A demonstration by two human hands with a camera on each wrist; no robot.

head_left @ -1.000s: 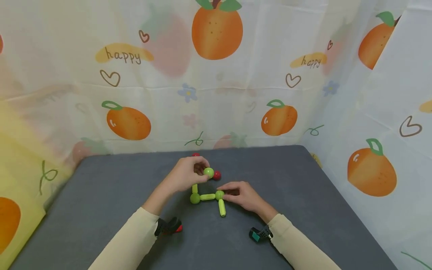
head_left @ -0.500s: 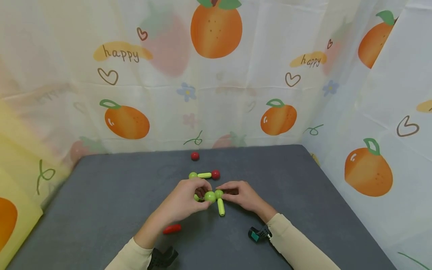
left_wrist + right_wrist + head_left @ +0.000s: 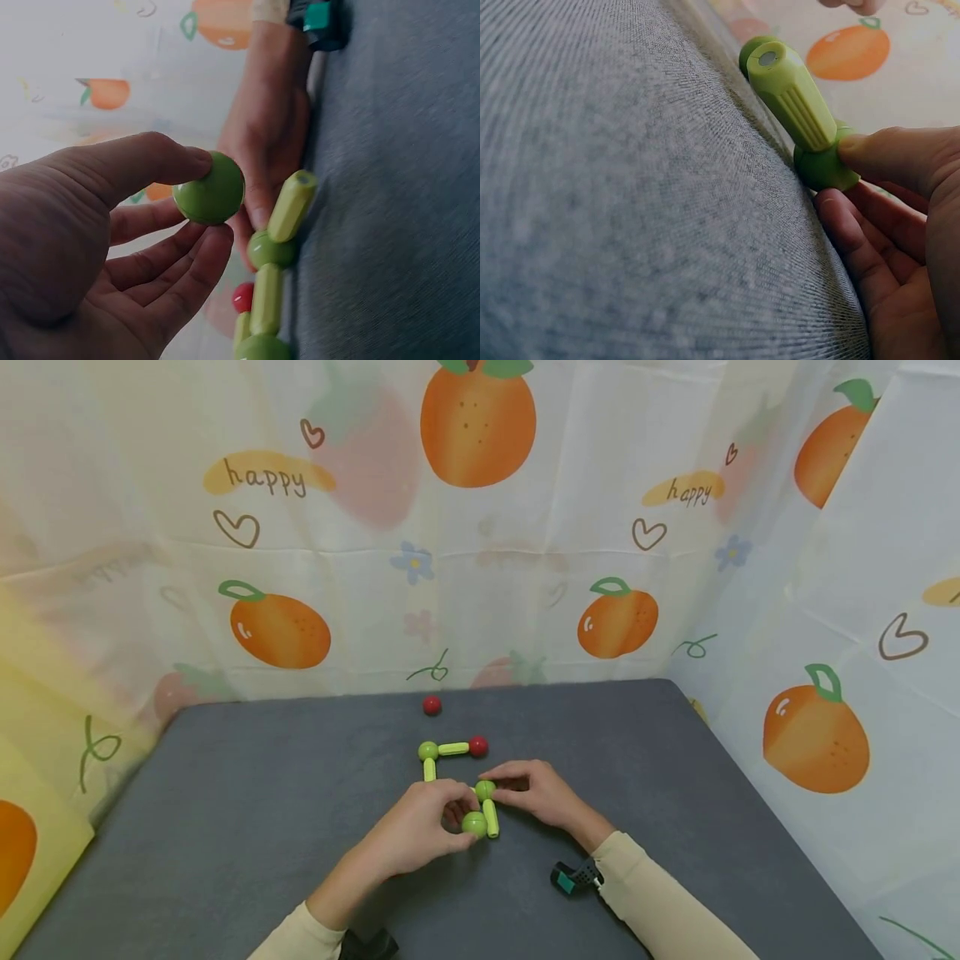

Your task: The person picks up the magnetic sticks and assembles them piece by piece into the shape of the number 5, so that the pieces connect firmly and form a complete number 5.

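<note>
Between thumb and fingertips, my left hand (image 3: 416,831) pinches a loose green ball (image 3: 210,189). In the head view it is beside the free end of a yellow-green rod (image 3: 491,819), whose end face with a grey disc shows in the right wrist view. My right hand (image 3: 542,793) pinches the green ball (image 3: 826,165) at that rod's other end. From there the chain of rods and balls runs left, partly behind my left hand, then back through a rod (image 3: 429,769), a green ball (image 3: 428,751) and another rod (image 3: 453,748) to a red ball (image 3: 478,746).
A separate red ball (image 3: 432,705) lies near the back edge of the dark grey table (image 3: 225,810). Fruit-printed curtains (image 3: 360,610) stand behind the table and along its sides. Each wrist wears a black strap device (image 3: 575,877).
My left hand has carried the loose green ball from the chain's far side toward me, near the rod's free end. My right hand stays on its ball. The red rod is now hidden by my left arm.
</note>
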